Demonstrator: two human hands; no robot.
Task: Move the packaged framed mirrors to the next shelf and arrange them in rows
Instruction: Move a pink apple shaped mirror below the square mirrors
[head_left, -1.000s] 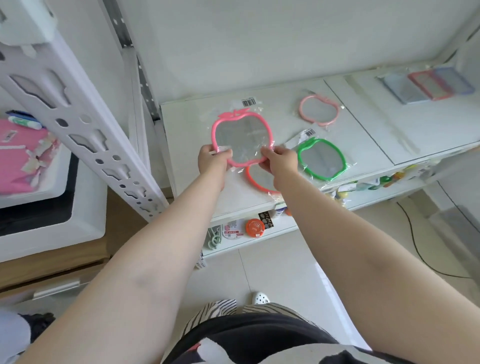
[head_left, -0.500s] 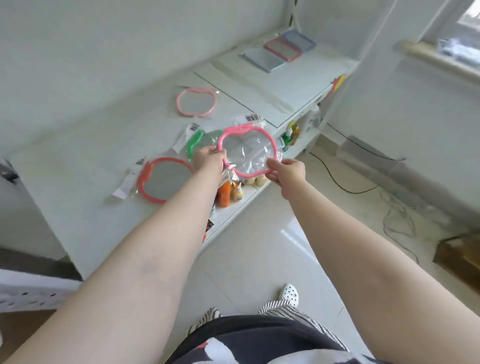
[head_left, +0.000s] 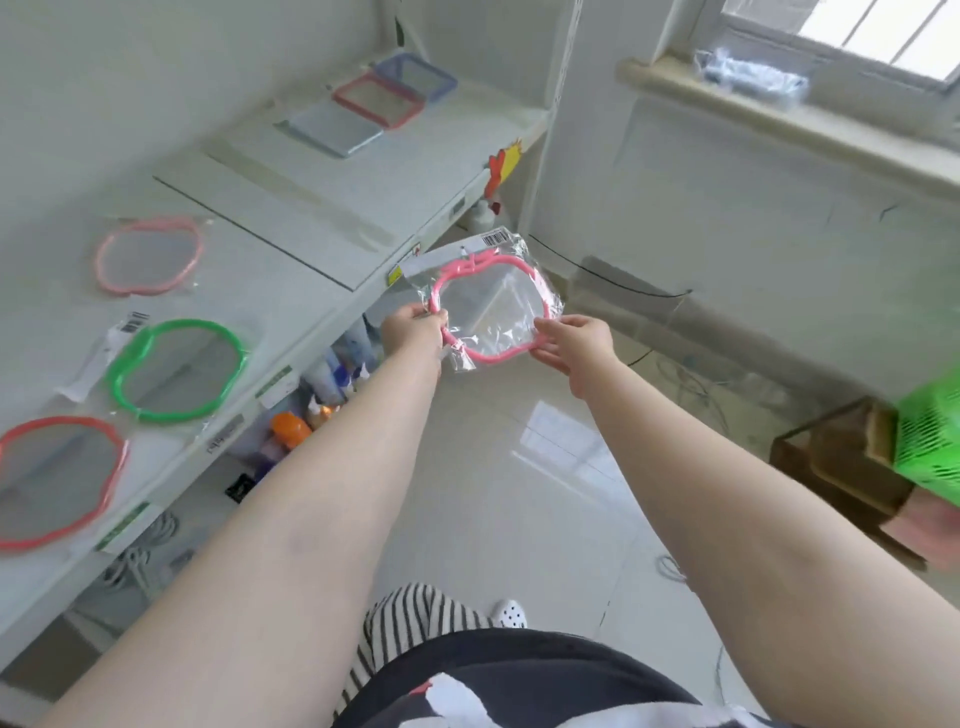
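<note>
Two hands hold one pink apple-shaped mirror (head_left: 491, 312) in its clear plastic bag, out over the tiled floor (head_left: 545, 467) and off the front edge of the white shelf (head_left: 322, 228). The left hand (head_left: 413, 332) grips the frame's left rim with curled fingers; the right hand (head_left: 574, 343) pinches the lower right rim, thumb on top. The bag's barcode flap sticks up at the far end, and the mirror is tilted toward the camera.

Three more bagged apple mirrors lie flat on the near shelf board: a pale pink one (head_left: 148, 257) farthest back, a green one (head_left: 176, 369) in the middle with its barcode flap beside it, and a red one (head_left: 57, 480) nearest, cut by the left edge. They lie apart from one another, not touching.

On the next shelf board, past the seam, three rectangular framed mirrors lie in an overlapping row at the back: a grey-blue one (head_left: 337, 127), a red-framed one (head_left: 379, 98) and a blue-framed one (head_left: 415, 78).

Below the top shelf, a lower level holds small bottles (head_left: 332, 379), among them an orange-capped one (head_left: 291, 428); further left something white and coiled shows, too blurred to name.

At the right edge a green slatted basket (head_left: 930, 452) rests on a brown wooden piece (head_left: 831, 467); its contents are out of view. A windowsill (head_left: 779, 119) carries a bluish plastic bundle (head_left: 748, 78)
</note>
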